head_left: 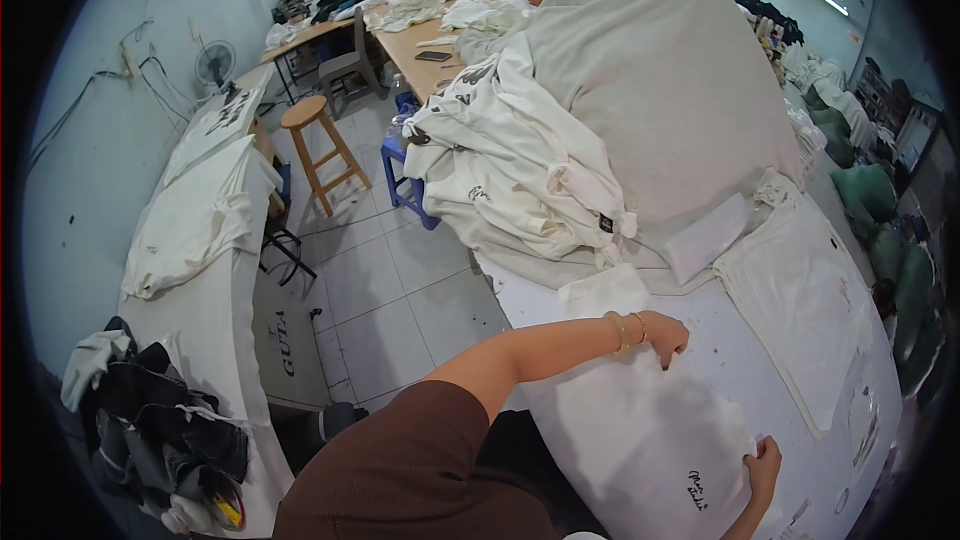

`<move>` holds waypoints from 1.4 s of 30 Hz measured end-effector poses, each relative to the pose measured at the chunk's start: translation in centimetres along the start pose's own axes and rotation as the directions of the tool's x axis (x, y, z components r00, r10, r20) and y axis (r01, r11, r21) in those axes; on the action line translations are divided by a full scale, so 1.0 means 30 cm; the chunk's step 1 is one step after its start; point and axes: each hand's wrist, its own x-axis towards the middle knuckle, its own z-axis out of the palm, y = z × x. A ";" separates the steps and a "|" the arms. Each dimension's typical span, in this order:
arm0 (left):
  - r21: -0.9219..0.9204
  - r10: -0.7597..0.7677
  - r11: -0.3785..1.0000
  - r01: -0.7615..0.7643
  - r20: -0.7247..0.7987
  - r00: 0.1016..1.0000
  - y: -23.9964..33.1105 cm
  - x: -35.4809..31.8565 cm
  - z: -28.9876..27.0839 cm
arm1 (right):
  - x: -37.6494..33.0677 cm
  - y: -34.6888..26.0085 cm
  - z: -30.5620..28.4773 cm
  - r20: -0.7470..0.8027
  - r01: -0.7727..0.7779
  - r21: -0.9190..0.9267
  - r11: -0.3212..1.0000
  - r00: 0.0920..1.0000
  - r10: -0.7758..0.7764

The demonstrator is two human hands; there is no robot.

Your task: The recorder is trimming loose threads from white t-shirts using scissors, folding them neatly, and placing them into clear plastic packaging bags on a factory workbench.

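Counting through the head view from my end, I get one white cloth piece with small dark script (640, 430), one flat cream garment (795, 290) to its right, one clear plastic packet (705, 237), two thin gold-coloured bangles (620, 333), one round-topped wooden stool (305, 112), one blue plastic stool (394, 150) and one dark flat phone (433, 56). The heap of cream clothes (530, 160) is too tangled for me to count.

The cloth piece lies on the near part of a white tabletop (738, 370). Beyond rises a mound under a grey-beige cloth cover (670, 80); pale floor tiles (385, 280) and a pale blue wall (90, 150) are off left.

The left hand (668, 336) bends over the cloth's far side, fingers curled down, touching it; I can't tell whether they grip. The right hand (762, 470), well apart from it, pinches the right edge between thumb and fingers.
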 end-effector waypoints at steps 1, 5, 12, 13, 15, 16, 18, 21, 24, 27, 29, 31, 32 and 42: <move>0.006 0.055 0.998 -0.055 -0.208 0.977 0.010 -0.021 0.014 | -0.019 -0.016 -0.011 0.008 0.007 0.000 1.000 1.000 -0.007; 0.168 0.377 0.913 -0.372 -0.697 0.610 0.122 -0.131 0.028 | -0.134 0.040 0.007 -0.737 0.324 -0.177 0.929 0.582 -0.343; -0.106 0.152 0.977 -0.185 -0.264 0.952 0.134 -0.302 0.156 | -0.431 -0.259 -0.027 0.132 0.095 -0.165 0.982 0.989 -0.073; -0.110 0.146 0.977 -0.180 -0.268 0.952 0.121 -0.292 0.162 | -0.436 -0.268 -0.027 0.083 -0.079 0.044 0.996 0.994 0.075; -0.313 0.141 0.917 -0.247 -0.327 0.934 0.096 -0.259 0.156 | -0.436 -0.278 -0.035 0.100 -0.238 0.288 0.928 0.971 0.218; -0.312 0.141 0.917 -0.249 -0.332 0.933 0.095 -0.257 0.158 | -0.430 -0.266 -0.025 0.097 -0.235 0.285 0.929 0.972 0.216; -0.242 0.131 0.942 -0.235 -0.378 0.916 0.104 -0.249 0.152 | -0.410 -0.193 0.024 0.112 0.016 0.129 0.992 0.993 -0.031; -0.059 0.158 0.978 -0.202 -0.427 0.890 0.117 -0.239 0.130 | -0.350 -0.142 0.026 0.218 0.053 -0.047 0.997 0.975 -0.042; 0.082 0.198 0.980 -0.181 -0.412 0.889 0.141 -0.247 0.063 | -0.368 -0.142 0.008 0.053 0.101 0.064 0.993 0.993 -0.105; -0.058 0.142 0.980 -0.190 -0.466 0.873 0.159 -0.273 -0.033 | -0.372 -0.203 -0.011 -0.304 0.289 0.328 0.899 0.934 -0.190; -0.083 0.158 0.973 -0.216 -0.444 0.882 0.161 -0.283 -0.081 | -0.360 -0.245 0.031 -0.157 0.293 0.383 0.876 0.955 -0.251; -0.158 0.146 0.959 -0.234 -0.432 0.890 0.175 -0.282 -0.117 | -0.311 -0.305 0.080 0.113 0.260 0.182 0.948 0.953 -0.282; -0.147 0.169 0.956 -0.252 -0.427 0.888 0.195 -0.269 -0.135 | -0.312 -0.272 0.110 0.096 0.248 0.179 0.952 0.959 -0.268; 0.084 0.206 0.978 -0.191 -0.530 0.823 0.179 -0.254 -0.220 | -0.344 -0.218 -0.023 -0.422 0.422 0.229 0.877 0.855 -0.301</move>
